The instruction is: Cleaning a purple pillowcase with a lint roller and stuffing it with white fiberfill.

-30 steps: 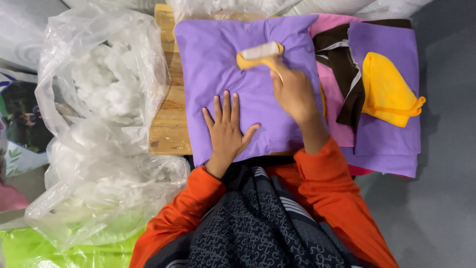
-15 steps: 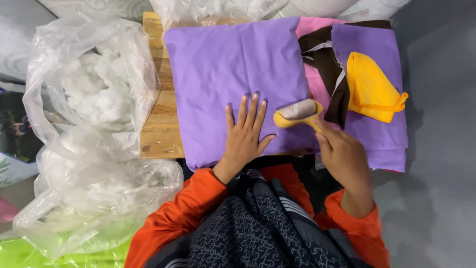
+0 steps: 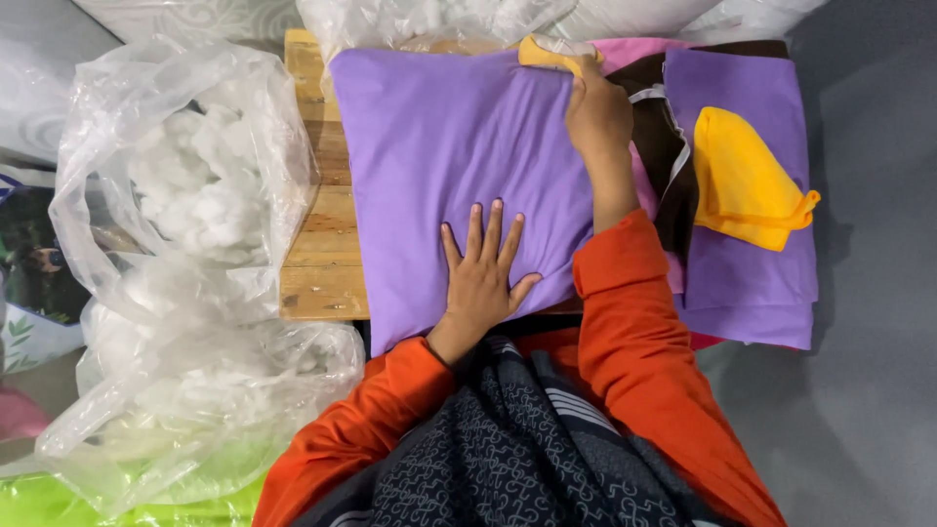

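A plump purple fabric cushion (image 3: 459,176) lies across a low pale wooden slatted table (image 3: 317,263), filling the middle of the view. The person's left hand (image 3: 481,276) rests flat on the cushion's near half, toward 6 o'clock, fingers spread and palm pressed into the cloth. The right hand (image 3: 597,112) reaches to the cushion's far corner, toward 12 o'clock, and is closed around the yellow handle of a lint roller (image 3: 549,54); only the handle's end shows past the knuckles, and the roller head cannot be made out against the plastic behind it.

At 3 o'clock, just beside the cushion, lies a stack of folded purple, pink and dark brown cloths (image 3: 752,283) with a folded yellow cloth (image 3: 744,181) on top. At 9 o'clock a clear plastic bag of white fibre stuffing (image 3: 195,195) sits against the table, with more crumpled plastic toward 7 o'clock.

The cushion looks light, soft and springy; it dents under the flat palm and would likely slide on the wood if not pinned. Its cover seems smooth and loose enough to wrinkle. A firm hold looks best at a corner or along a seamed edge, where the cloth bunches, rather than on the puffed middle
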